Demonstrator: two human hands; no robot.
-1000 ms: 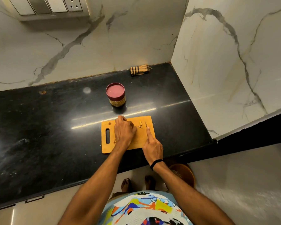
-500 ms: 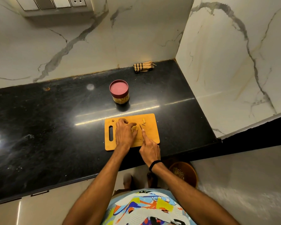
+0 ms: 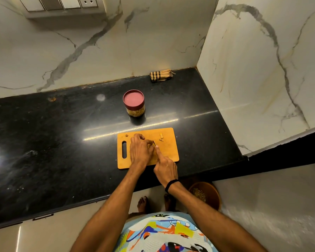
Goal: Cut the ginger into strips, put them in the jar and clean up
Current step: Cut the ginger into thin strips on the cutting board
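Two hands on the orange wooden cutting board (image 3: 168, 150), mid-cut. Left hand (image 3: 140, 153) has its fingers curled down over the small yellowish ginger piece (image 3: 150, 145), pinning it near board centre; most of it is hidden under the fingertips. Right hand (image 3: 165, 168) is closed round what I take to be the handle of a small knife (image 3: 154, 142), forefinger straight along the spine, blade right against the ginger piece. Few cut ginger bits (image 3: 161, 136) lie toward the board's far right corner, well apart from the round jar with the dark red lid (image 3: 134, 103), which stands lid on behind the board on the black stone counter (image 3: 62, 142). Handling guess: ginger piece is light, firm, fibrous and irregular, so likely to roll; cut faces probably damp and slick. Hold it flat side down, pressing from the top and left end, fingertips tucked back from the blade. Strips will be thin and light; gather them in a pinch or scrape them off the board edge. Jar needs opening first.
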